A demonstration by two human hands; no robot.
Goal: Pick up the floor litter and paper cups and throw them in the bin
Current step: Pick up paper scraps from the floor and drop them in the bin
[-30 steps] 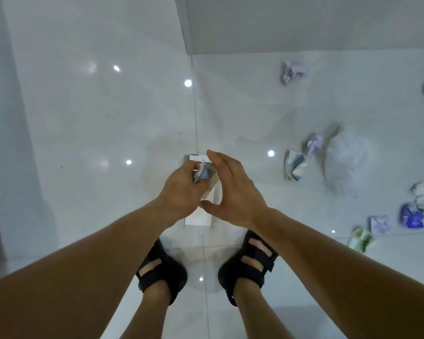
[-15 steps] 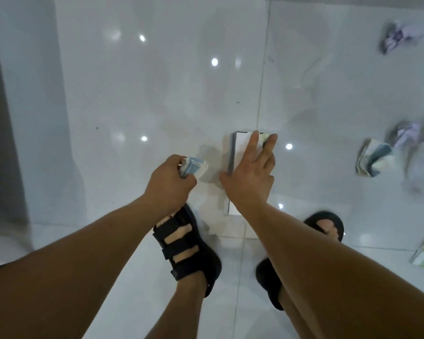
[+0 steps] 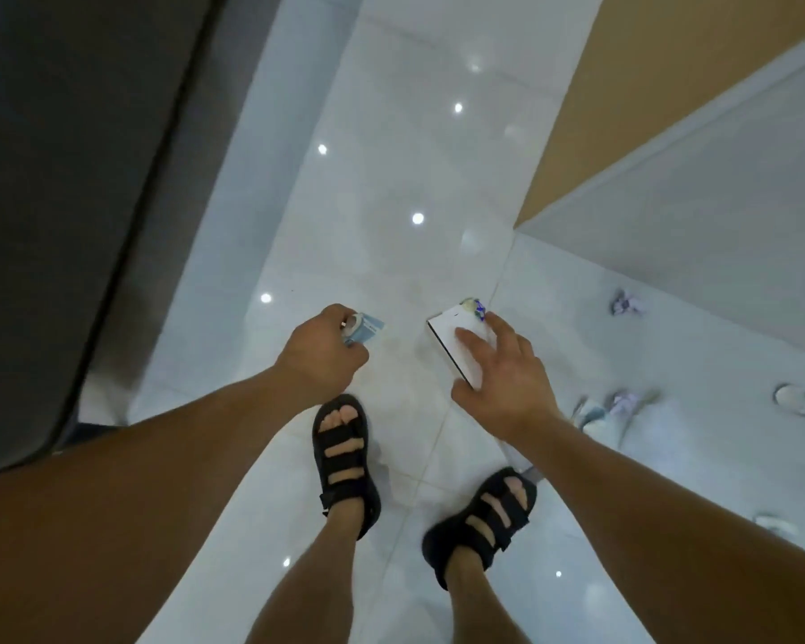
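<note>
My left hand (image 3: pixel 319 353) is closed around a crushed blue-and-white paper cup (image 3: pixel 363 330) that sticks out past my fingers. A flat white box (image 3: pixel 447 334) is gripped in my right hand (image 3: pixel 503 383), with a small crumpled wrapper (image 3: pixel 472 309) pressed against its far end. Both hands hang at waist height above the white tiled floor (image 3: pixel 391 178). On the floor to the right lie a crumpled purple-white paper (image 3: pixel 626 303), a crushed cup with another crumpled paper (image 3: pixel 609 409) and a round white lid (image 3: pixel 795 399). No bin is in view.
A dark grey block (image 3: pixel 66 178) fills the left side. A tan wall (image 3: pixel 633 86) and a pale grey panel (image 3: pixel 716 188) stand ahead on the right. My feet in black sandals (image 3: pixel 345 457) are on the tiles. Another litter scrap (image 3: pixel 774 522) lies at the right edge.
My hands have drawn apart, the left keeping the cup and the right the white box. The view has swung left, so the litter pile has slid to the right edge and the dark block appeared.
</note>
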